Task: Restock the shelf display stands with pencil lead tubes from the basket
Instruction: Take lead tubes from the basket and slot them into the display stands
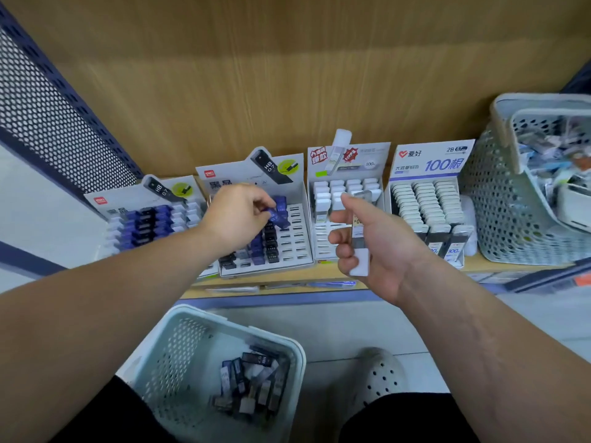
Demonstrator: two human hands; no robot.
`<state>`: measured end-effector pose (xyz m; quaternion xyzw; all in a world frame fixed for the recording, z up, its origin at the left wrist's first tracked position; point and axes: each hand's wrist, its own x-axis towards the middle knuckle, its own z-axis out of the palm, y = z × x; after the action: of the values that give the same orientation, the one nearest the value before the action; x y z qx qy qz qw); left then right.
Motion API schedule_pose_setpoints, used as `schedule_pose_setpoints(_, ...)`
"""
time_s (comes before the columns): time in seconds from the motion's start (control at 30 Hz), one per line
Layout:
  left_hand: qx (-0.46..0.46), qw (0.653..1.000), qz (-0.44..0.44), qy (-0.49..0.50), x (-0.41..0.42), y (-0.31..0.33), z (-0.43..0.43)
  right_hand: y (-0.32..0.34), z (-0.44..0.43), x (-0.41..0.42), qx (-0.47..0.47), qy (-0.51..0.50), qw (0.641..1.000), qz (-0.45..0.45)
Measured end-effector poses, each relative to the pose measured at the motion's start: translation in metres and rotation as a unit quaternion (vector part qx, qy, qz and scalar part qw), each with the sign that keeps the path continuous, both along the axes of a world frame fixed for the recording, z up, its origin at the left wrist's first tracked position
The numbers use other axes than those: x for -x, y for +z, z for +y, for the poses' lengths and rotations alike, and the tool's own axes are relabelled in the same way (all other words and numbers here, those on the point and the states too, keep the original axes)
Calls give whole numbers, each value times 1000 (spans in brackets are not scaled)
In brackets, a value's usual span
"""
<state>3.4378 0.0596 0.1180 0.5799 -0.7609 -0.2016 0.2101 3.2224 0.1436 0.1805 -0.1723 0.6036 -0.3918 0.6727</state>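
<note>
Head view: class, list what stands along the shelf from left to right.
Blue-and-black tube stand → half-filled blue-and-black stand → white-capped tube stand → full 2B stand → pale perforated basket.

The wooden shelf (476, 266) holds four display stands (428, 199), a perforated basket (499, 199) and, seemingly, loose tubes (332, 284).

You had soft, even light from above, moderately bright, with no hard shadows or glare. The wide lens bowed the mesh panel (48, 123) at the upper left. Motion smeared the blue lead tube (277, 215) pinched in your left hand (236, 215). The white-capped lead tube (360, 263) gripped in your right hand (380, 251) stayed sharper. The basket (224, 324) at lower centre looked soft.
</note>
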Motion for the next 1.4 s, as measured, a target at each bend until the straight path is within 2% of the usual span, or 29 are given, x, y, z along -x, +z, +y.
schedule_pose_setpoints(0.17,28,996,-70,-46,4,-15,-9,0,1,10,-5,-12,1000,-19)
schedule_pose_setpoints(0.53,-15,990,-122,-71,22,-26,-28,-6,0,25,-26,-53,998,-18)
schedule_pose_setpoints(0.77,-15,978,-171,-117,22,-32,-23,-7,-4,23,-14,-118,993,-22)
schedule_pose_setpoints(0.9,16,975,-184,-120,20,-32,-18,-5,-2,23,23,-55,998,9)
schedule_pose_setpoints(1.0,16,970,-211,-118,20,-33,-14,-5,0,32,31,9,996,78)
schedule_pose_setpoints(1.13,2,958,-253,-133,15,-31,-13,-2,0,52,-5,98,984,152)
schedule_pose_setpoints(1.3,-42,949,-283,-133,2,-27,-14,9,-26,79,6,194,918,345)
schedule_pose_setpoints(1.4,-52,948,-285,-133,3,-31,-8,0,-38,86,16,259,882,394)
